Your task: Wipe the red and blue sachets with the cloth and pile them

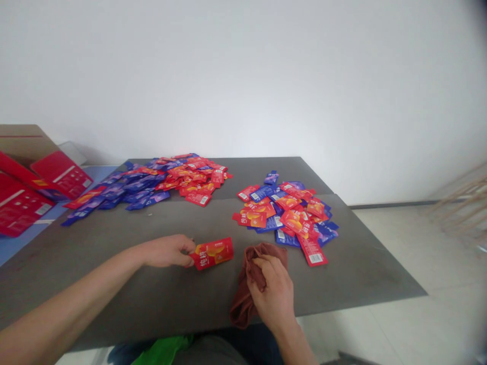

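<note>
Between the thumb and fingers of my left hand [169,252] is the narrow end of a red sachet [215,253] with orange fruit printed on it. The sachet's wide end points right, a little above the dark table. My right hand [274,291] grips a bunched brown cloth [243,299], fingers pressed into its folds, near the table's front edge. A gap separates the sachet from the cloth. Just beyond the cloth, to the right, lies a loose pile of red and blue sachets [294,215].
A larger heap of red and purple-blue sachets [152,180] spreads over the table's back left. Opened red cartons [23,203] stand on a blue surface at the far left. The grey table [361,274] ends at the right above a pale floor. A white wall [266,76] rises behind.
</note>
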A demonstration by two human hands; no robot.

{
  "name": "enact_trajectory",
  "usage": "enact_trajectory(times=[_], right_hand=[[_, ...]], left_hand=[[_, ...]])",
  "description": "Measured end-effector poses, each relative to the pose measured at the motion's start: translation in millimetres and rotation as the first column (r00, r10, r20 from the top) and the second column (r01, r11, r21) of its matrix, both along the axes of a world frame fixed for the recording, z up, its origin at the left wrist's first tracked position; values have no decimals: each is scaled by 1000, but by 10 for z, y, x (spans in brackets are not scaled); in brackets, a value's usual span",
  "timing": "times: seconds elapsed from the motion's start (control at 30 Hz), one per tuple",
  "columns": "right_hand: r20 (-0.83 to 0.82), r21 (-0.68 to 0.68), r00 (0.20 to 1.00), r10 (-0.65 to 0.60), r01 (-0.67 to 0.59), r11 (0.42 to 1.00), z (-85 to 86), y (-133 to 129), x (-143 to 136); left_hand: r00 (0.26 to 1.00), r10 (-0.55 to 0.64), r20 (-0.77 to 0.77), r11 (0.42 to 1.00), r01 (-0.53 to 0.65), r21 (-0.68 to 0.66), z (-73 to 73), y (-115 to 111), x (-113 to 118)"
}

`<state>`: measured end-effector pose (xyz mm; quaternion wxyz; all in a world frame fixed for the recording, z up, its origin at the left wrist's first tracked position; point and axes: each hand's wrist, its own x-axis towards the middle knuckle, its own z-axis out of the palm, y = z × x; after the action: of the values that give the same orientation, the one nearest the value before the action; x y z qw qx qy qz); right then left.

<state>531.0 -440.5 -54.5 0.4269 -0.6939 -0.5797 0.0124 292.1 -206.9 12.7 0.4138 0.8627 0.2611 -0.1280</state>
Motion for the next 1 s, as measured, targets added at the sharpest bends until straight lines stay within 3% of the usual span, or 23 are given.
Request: enact_trajectory(times=[0.17, 0.23, 0.33, 0.43, 0.57, 0.67, 0.77, 0.87, 0.93, 1.0], right_hand=[[6, -87, 999, 37, -36, 996, 330, 369, -432], [89, -156, 987, 134, -119, 981, 429, 605, -664], [231, -268, 924, 305, -241, 933, 451, 915, -855], [326, -354, 887, 327, -206, 912, 377, 1079, -691], [418, -458, 894, 160, 55, 887, 396, 1113, -132], [433, -422, 900, 57, 146, 895, 541, 1042, 3], [397, -322, 910, 121, 15, 946, 635, 943, -334], [402, -339, 853, 332, -198, 919, 563, 924, -754], [405, -376, 834, 374, -221, 900, 453, 979, -812], [408, -407, 856, 317, -140, 902, 359, 1067, -641]], left_hand=[[987, 115, 114, 993, -117, 13, -215, -208, -128], [963, 149, 224, 986, -162, 36, -321, -316, -125], [898, 220, 380, 961, -266, 72, -453, -462, -102], [886, 239, 396, 933, -323, 158, -532, -528, -91], [904, 230, 359, 925, -318, 209, -576, -508, -97], [890, 235, 390, 925, -328, 191, -592, -488, -113], [890, 233, 391, 924, -328, 196, -590, -494, -131], [890, 246, 385, 924, -335, 183, -574, -512, -132], [900, 238, 366, 924, -326, 198, -572, -522, -123], [912, 222, 345, 921, -312, 233, -581, -523, -113]])
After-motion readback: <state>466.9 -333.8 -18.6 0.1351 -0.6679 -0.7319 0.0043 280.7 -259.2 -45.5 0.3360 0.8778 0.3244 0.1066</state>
